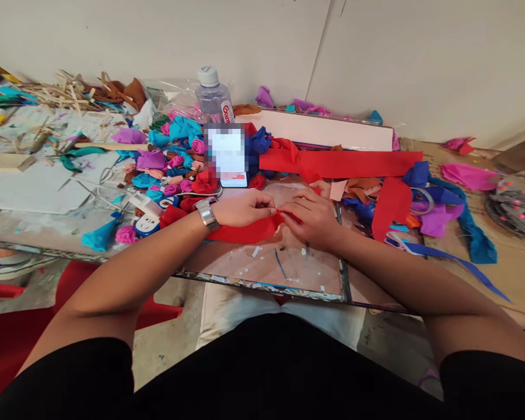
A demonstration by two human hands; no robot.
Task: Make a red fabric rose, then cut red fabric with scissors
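My left hand [244, 209], with a metal watch on the wrist, pinches the edge of a red paper strip [245, 232] that lies on a clear glass sheet [289, 262]. My right hand [311, 217] meets it from the right, fingers closed on the same red strip at the fold. Both hands touch at the fingertips over the glass. A long red paper band [341, 163] lies just behind them, and another red strip [391, 204] hangs down to the right.
A heap of small rolled paper flowers [175, 166] in pink, blue, purple and red sits behind left, with a water bottle [213, 99], a power strip [149, 219] and scissors [107, 174]. Blue and purple paper scraps [446, 213] lie right. Wooden sticks [65, 90] pile far left.
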